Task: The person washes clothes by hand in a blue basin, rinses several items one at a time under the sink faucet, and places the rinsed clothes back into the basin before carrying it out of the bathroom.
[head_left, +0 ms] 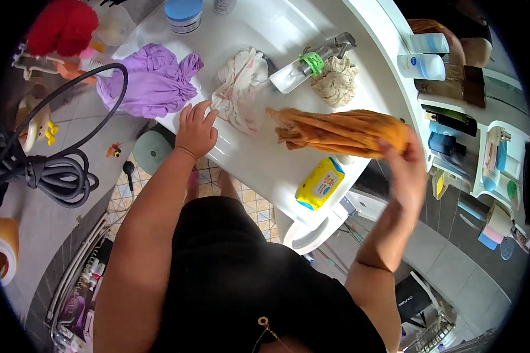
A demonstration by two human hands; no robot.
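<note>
My right hand (405, 162) grips one end of an orange-brown cloth (338, 134), held stretched out sideways over the right part of the white sink (241, 154). The hand is slightly smeared by motion. My left hand (196, 130) is at the sink's front edge with its fingers apart and nothing in them. Just past its fingertips, a wet white cloth (237, 88) with faint coloured marks lies in the basin. A bunched purple cloth (150, 82) rests on the left rim. Behind the orange-brown cloth, a crumpled beige cloth (334, 82) sits beside the faucet (294, 75).
A yellow wipes pack (321, 183) lies on the front right counter. A blue-lidded tub (184, 15) stands at the back. Bottles (427, 66) line the right ledge. A coiled black hose (62, 176) hangs at left; a toilet (312, 232) stands below the counter.
</note>
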